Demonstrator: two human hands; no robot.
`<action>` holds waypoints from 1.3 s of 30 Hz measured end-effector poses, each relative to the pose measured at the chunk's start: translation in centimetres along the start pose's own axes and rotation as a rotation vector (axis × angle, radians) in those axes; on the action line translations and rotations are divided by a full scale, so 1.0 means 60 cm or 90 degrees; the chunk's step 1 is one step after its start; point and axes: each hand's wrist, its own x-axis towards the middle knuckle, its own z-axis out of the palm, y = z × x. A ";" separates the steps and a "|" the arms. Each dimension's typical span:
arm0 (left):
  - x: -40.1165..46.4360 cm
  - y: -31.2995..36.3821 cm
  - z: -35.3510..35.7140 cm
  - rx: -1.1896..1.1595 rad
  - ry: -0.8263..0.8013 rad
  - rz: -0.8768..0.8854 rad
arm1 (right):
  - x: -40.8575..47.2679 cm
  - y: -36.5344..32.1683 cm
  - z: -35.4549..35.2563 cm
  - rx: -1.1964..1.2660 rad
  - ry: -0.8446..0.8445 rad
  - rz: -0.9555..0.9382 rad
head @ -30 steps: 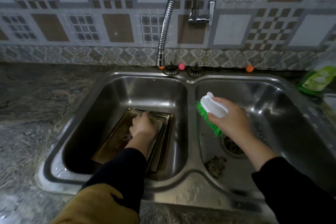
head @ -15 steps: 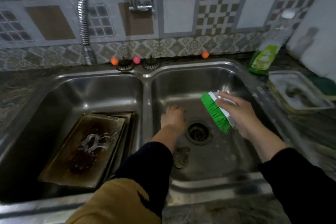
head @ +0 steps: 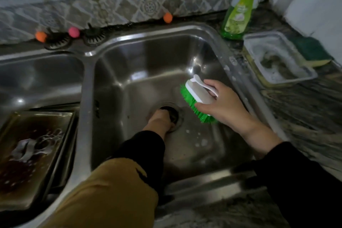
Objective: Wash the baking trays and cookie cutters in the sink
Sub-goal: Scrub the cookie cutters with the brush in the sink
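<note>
Right grip (head: pixel 220 105) is wrapped round the white plastic handle of the green-bristled scrubbing brush (head: pixel 199 100), fingers curled over the top and thumb under the side, bristles facing down and left. It hangs above the right basin of the double stainless-steel sink (head: pixel 88 83), near that basin's right wall and clear of the floor, probably so the brush is kept ready while the other hand works.

Left grip (head: pixel 161 119) reaches to the bottom of the right basin and rests at the round metal drain (head: pixel 174 114); its fingers are hidden against the drain opening, so I cannot tell whether they are curled on anything. A fair guess is that it is clearing or seating the strainer so water will run or hold before scrubbing begins.

Stacked dark, burnt-stained metal baking trays (head: pixel 35 146) lie flat on the floor of the left basin, against its right wall, with shiny metal cookie cutters (head: pixel 33 146) lying in the top tray. Neither hand touches them, so washing looks hardly begun.

On the desk at its back right corner stands a green bottle of dish liquid (head: pixel 237 16), next to it a clear plastic soap tub (head: pixel 277 57) and a green-and-yellow sponge (head: pixel 312 52), all within easy reach of the right hand.
</note>
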 end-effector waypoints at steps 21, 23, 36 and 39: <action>-0.097 0.084 -0.127 -0.240 0.326 0.198 | -0.008 -0.096 -0.228 -0.287 0.249 -0.012; -0.111 0.101 -0.139 -0.248 0.350 0.221 | 0.004 -0.088 -0.254 -0.371 0.232 0.067; -0.170 0.117 -0.169 -0.254 0.397 0.272 | -0.049 -0.153 -0.185 -0.226 0.130 -0.087; -0.184 0.115 -0.178 -0.198 0.392 0.270 | -0.061 -0.144 -0.125 -0.258 0.067 -0.129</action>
